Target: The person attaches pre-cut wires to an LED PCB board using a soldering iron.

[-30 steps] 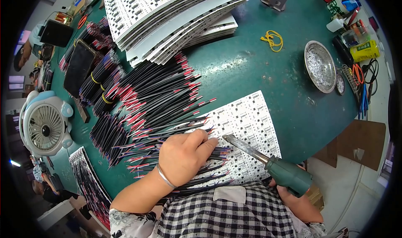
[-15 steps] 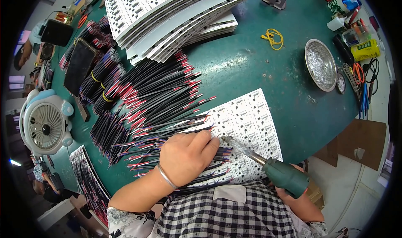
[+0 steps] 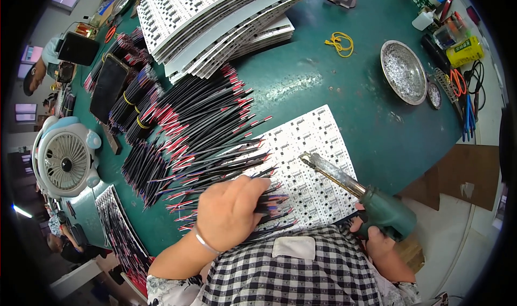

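Observation:
In my right hand (image 3: 378, 242) is a green-handled soldering iron (image 3: 389, 213). Its blackened, silvery tip hangs over the middle of a white circuit board sheet (image 3: 293, 135) covered in small black parts. My left hand (image 3: 229, 206) bends over the lower left of the sheet, fingers curled together. Thin black wires (image 3: 204, 109) with red and white ends lie in a thick spread to its left, and some reach across the sheet's left part. Several wire ends show beside and below my left fingers; what lies between the fingertips is hidden.
A tall stack of circuit board sheets (image 3: 188, 15) stands at the back. A metal bowl with silvery bits (image 3: 403, 72) and a yellow cord (image 3: 339, 44) lie at the right. Tied wire bundles (image 3: 126, 109), a phone (image 3: 110, 88) and a small white fan (image 3: 64, 158) are at the left.
The soldering iron has pulled back from my left fingers, its tip moving right and up. My left hand has shifted slightly left and down. The whole view has turned a little.

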### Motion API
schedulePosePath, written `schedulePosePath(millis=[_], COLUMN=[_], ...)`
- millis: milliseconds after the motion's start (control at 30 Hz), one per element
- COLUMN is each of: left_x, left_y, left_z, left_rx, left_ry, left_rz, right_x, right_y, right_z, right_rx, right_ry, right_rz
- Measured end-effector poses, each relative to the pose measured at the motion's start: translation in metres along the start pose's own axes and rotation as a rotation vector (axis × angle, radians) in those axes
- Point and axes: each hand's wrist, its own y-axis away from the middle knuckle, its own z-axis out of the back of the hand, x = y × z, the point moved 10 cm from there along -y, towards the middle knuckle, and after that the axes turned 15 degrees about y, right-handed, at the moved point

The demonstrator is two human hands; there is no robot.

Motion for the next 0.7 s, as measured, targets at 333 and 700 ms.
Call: schedulePosePath(millis=[333,700], left_x=[0.011,0.01], left_y=[0.011,0.01], left_z=[-0.035,-0.039], left_rx=[0.097,0.079], left_ry=[-0.092,-0.086], left_rz=[0.001,-0.08], right_x=[-0.01,-0.009], right_y=[0.013,0.013], right_z=[-0.008,-0.008], right_rx=[0.239,0.147], right_ry=[0.421,0.358], right_rz=[-0.081,-0.049])
